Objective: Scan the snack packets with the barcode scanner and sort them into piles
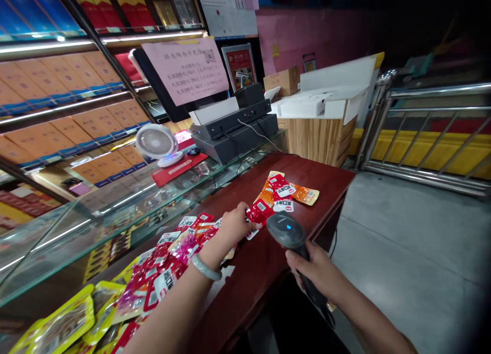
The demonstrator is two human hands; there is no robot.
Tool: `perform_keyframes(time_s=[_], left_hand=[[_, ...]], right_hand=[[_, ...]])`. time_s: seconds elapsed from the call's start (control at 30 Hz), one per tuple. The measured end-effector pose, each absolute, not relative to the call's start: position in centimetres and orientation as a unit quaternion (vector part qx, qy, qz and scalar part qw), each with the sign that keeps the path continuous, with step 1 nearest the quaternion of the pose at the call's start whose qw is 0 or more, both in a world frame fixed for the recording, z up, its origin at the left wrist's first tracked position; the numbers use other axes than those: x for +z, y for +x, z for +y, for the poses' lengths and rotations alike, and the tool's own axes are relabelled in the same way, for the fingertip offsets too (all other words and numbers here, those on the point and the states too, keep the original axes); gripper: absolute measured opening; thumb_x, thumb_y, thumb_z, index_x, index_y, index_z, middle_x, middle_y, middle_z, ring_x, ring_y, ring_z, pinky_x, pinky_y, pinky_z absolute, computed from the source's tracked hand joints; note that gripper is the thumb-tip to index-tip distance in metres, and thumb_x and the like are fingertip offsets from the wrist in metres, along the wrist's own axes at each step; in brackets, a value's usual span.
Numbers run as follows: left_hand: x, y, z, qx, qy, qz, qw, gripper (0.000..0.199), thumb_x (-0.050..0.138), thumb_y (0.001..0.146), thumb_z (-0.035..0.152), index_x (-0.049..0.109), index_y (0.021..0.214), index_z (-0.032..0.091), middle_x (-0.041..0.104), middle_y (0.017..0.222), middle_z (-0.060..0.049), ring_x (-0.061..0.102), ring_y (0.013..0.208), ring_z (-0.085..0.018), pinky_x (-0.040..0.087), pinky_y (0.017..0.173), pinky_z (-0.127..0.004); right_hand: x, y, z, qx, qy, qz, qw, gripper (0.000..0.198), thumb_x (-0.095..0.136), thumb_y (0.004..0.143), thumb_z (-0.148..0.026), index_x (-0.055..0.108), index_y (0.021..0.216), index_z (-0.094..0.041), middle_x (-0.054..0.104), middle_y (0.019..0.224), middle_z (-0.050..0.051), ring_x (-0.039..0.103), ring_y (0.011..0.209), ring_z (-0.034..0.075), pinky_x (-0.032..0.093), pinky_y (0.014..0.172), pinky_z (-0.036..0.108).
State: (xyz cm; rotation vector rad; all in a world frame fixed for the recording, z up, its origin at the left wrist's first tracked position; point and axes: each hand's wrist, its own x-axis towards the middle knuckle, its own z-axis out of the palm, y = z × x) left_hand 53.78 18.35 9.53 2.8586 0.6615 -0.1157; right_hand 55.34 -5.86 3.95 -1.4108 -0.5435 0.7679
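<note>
My left hand (238,222), with a pale bangle (206,267) at the wrist, has its fingers closed on a small red snack packet (260,211) over the brown table. My right hand (312,269) is wrapped round the handle of a dark barcode scanner (286,228); a blue light shows on its top. The scanner's head is close to the packet, on its right. Beyond lie several red and orange packets (306,194) in a small group. A larger heap of red and pink packets (184,246) spreads under and left of my left forearm, with yellow-edged packets (65,318) nearer me.
A glass display counter (126,211) runs along the table's left side, carrying a small white fan (157,140) and a dark register unit (233,129). Boxed goods fill shelves (46,118) behind. Metal railing (433,134) stands at the right, beyond the grey floor (399,226).
</note>
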Motion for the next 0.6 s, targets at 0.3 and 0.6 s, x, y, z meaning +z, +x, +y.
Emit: perform_keyframes(time_s=[0.3,0.6], left_hand=[[10.9,44.8,20.0,-0.04,0.956,0.285,0.055,0.056,0.072,0.08,0.05,0.056,0.125,0.021,0.073,0.114,-0.013,0.069,0.107,-0.033,0.046,0.083,-0.034],[11.5,40.6,24.3,0.02,0.936,0.347,-0.056,0.054,0.064,0.085,0.051,0.059,0.132,0.025,0.061,0.14,-0.014,0.055,0.13,-0.038,0.043,0.103,-0.051]], right_hand=[[5.1,50.4,-3.7,0.401,-0.587,-0.303,0.635,0.047,0.066,0.084,-0.066,0.053,0.097,-0.022,0.048,0.051,-0.011,0.046,0.037,0.01,0.039,0.04,0.02],[4.5,49.8,-1.5,0.446,-0.536,-0.368,0.615,0.039,0.069,0.088,-0.051,0.055,0.108,-0.021,0.048,0.055,-0.011,0.046,0.037,0.007,0.039,0.037,0.017]])
